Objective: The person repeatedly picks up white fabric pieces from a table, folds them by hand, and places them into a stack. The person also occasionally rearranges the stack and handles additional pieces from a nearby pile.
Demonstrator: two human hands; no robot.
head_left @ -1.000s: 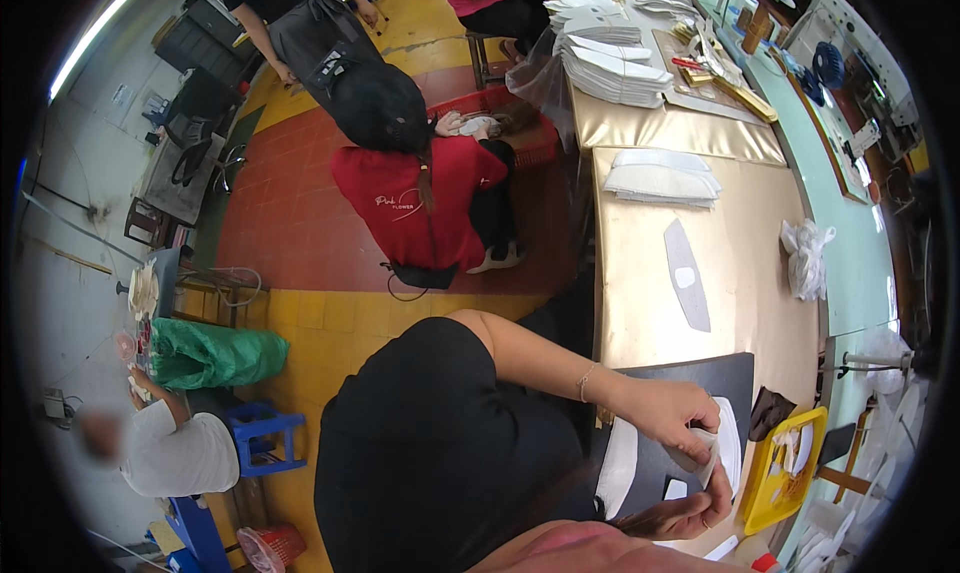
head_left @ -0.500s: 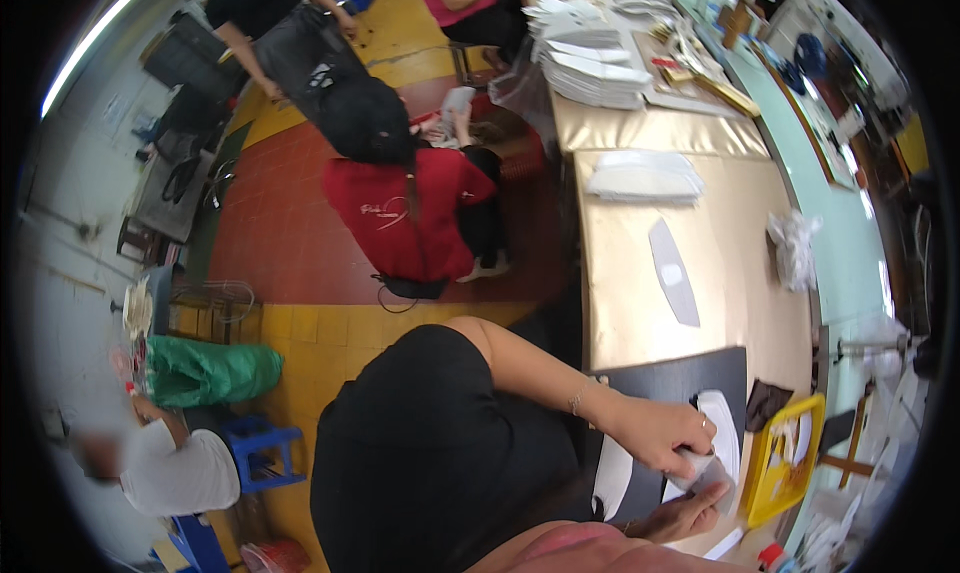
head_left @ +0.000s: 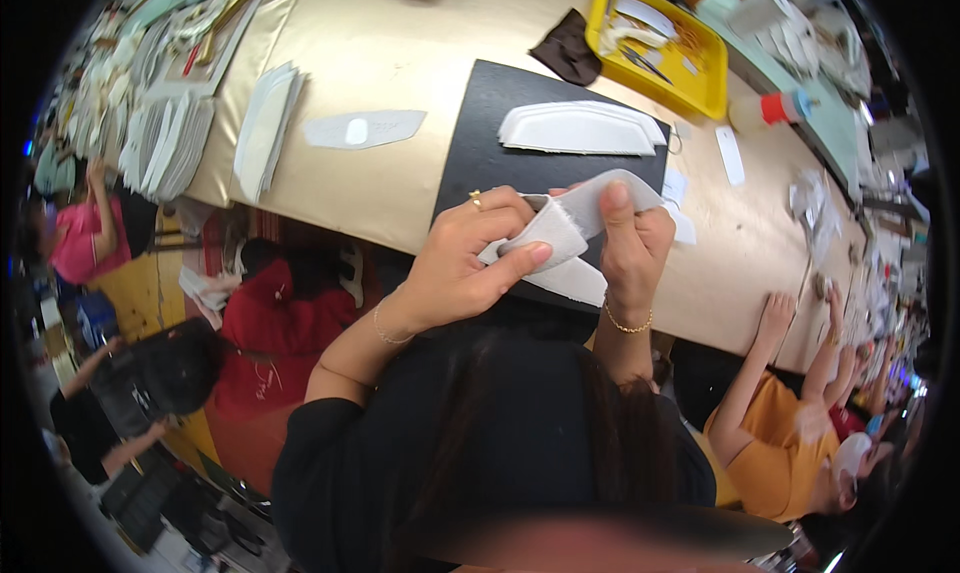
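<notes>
- Gold-covered table (head_left: 385, 198): runs across the view under the work.
- Black board (head_left: 475, 123): flat on table, in front of the person.
- Yellow tray (head_left: 655, 90): beyond board, to the right; holds white scraps, orange strands, scissors.
- White stack (head_left: 580, 133): shaped pieces, lying on board.
- Pale grey piece (head_left: 562, 235): held bent over above board's near part, between both hands.
- Left hand (head_left: 470, 258): closed on the piece's left end, thumb on top.
- Right hand (head_left: 635, 248): pinching its right part, thumb pressed on upper face.
- Bottle (head_left: 770, 110): red band, right of tray; contents unclear.
- Scissors (head_left: 646, 64): inside tray, dark.
</notes>
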